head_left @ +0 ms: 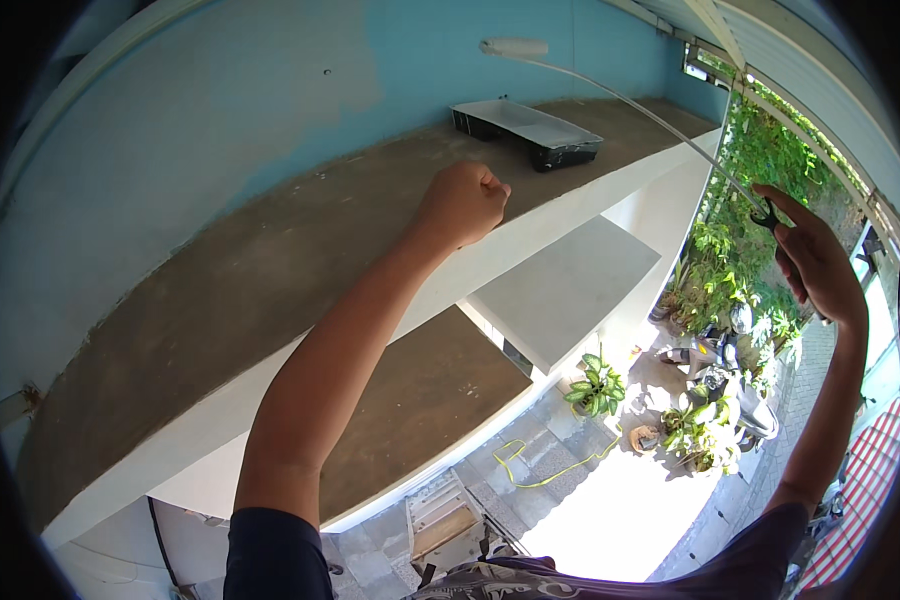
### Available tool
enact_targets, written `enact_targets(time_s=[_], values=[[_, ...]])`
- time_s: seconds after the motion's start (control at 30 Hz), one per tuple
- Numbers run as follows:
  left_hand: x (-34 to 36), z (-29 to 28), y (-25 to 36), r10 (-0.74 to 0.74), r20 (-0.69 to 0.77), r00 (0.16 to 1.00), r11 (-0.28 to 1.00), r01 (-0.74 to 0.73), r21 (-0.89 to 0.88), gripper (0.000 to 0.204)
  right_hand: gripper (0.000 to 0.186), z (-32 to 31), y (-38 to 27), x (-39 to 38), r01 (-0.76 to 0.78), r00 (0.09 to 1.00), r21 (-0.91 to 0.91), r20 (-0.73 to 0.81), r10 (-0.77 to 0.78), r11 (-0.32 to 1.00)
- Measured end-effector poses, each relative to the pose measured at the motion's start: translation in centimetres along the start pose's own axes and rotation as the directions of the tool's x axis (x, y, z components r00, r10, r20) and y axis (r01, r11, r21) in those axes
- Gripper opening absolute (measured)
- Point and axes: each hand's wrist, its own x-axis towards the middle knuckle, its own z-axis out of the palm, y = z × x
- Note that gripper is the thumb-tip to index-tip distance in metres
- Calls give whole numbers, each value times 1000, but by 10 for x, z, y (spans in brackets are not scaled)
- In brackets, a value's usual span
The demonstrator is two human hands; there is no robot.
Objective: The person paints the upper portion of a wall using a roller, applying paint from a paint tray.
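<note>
My right hand (815, 255) grips the dark handle of a long-framed paint roller (515, 47), out to the right. The roller's thin metal rod reaches up and leftward, and its white sleeve is in front of the blue wall (450, 70). A black paint tray (567, 157), whitish inside, sits on the brown ledge (230, 270). My left hand (465, 205) is closed in a fist by the ledge's front edge, close to the tray, with nothing visible in it. Whether it rests on the ledge I cannot tell.
Pale grey patches cover the left of the wall. Far below the ledge are lower slabs (570, 285), a potted plant (596, 386), a yellow cord (545, 484) on paving and a parked motorbike (710, 362). A metal roof (820, 70) slopes overhead at the right.
</note>
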Motion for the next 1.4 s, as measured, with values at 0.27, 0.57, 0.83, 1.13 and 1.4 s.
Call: enact_targets(time_s=[0.27,0.57,0.83,1.13,1.4], values=[[87,95,-11,164,-275,947,976,-115,188,55,46,-46,-27,49,-171,957,-418,145,251,892],[105,101,-23,155,-190,969,970,-113,213,45,40,-90,-54,72,-144,950,-491,176,259,859],[106,96,-24,192,-282,940,976,-152,159,36,36,-82,-90,77,-248,932,-532,96,349,809],[108,109,-25,304,-335,892,949,-254,186,28,41,-53,-94,131,-119,910,-594,256,327,796],[111,110,-32,294,-340,893,952,-243,184,23,42,-46,-78,133,-140,897,-571,272,347,809]])
